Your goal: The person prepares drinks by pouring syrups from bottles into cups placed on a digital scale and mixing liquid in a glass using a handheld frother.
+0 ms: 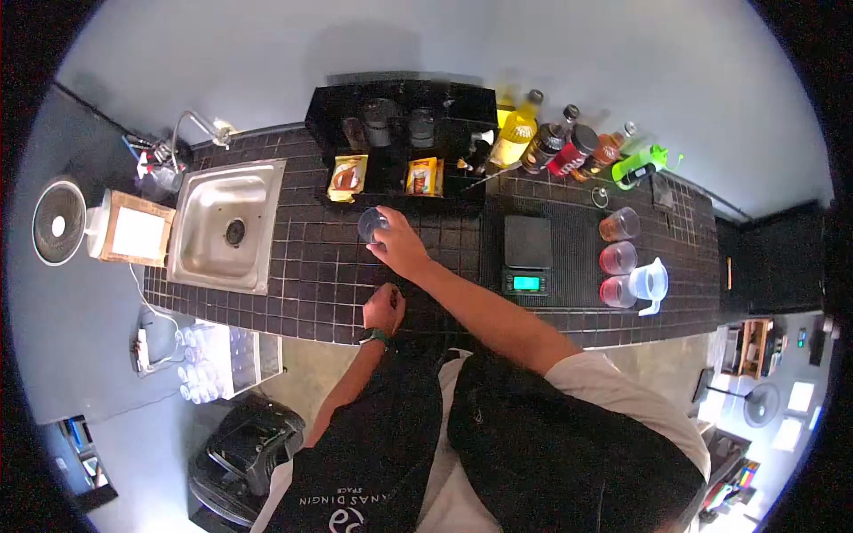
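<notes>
My right hand (pixel 402 249) reaches over the black tiled counter (pixel 329 266), its fingers wrapped round a clear cup (pixel 371 224). Close to the counter's front edge, my left hand (pixel 384 309) is curled closed, with a dark watch on the wrist. What its fingers hold, if anything, is hidden. Just beyond the cup stands a black shelf organizer (pixel 384 186). A brown-and-yellow packet (pixel 347 178) and a yellow-orange packet (pixel 425 177) are at its front.
A steel sink (pixel 275 222) lies at the left. To the right sit a black scale (pixel 528 244) with a lit display, several cups with reddish or brown contents, and a clear pitcher (pixel 651 282). Several bottles, one of them yellow (pixel 515 138), line the back right.
</notes>
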Tool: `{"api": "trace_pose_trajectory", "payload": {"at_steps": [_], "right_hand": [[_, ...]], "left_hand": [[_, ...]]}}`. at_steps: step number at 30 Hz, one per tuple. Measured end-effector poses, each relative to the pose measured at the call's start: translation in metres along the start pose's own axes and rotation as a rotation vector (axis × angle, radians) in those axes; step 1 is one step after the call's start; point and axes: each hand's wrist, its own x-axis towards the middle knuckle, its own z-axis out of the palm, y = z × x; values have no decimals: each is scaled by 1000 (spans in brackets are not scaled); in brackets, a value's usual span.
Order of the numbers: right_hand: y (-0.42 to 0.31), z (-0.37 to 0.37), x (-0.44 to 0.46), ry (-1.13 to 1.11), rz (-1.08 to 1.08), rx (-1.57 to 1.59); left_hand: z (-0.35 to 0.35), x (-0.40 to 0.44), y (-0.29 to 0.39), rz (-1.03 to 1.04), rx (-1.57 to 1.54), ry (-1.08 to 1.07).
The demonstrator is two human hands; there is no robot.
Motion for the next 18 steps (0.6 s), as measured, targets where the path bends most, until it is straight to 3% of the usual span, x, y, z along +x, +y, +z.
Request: {"api": "trace_pose_trajectory", "payload": {"at_steps": [6, 10, 13, 18], "right_hand": [[-28, -123, -53, 126, -8, 75], [-7, -213, -115, 298, 260, -215], [30, -242, -148, 399, 425, -338], [60, -236, -154, 463, 400, -332]], "left_hand": [[5, 0, -1, 46, 11, 58], [13, 0, -9, 24, 2, 61], [10, 2, -7, 26, 46, 10], [11, 1, -8, 160, 79, 69]]}}
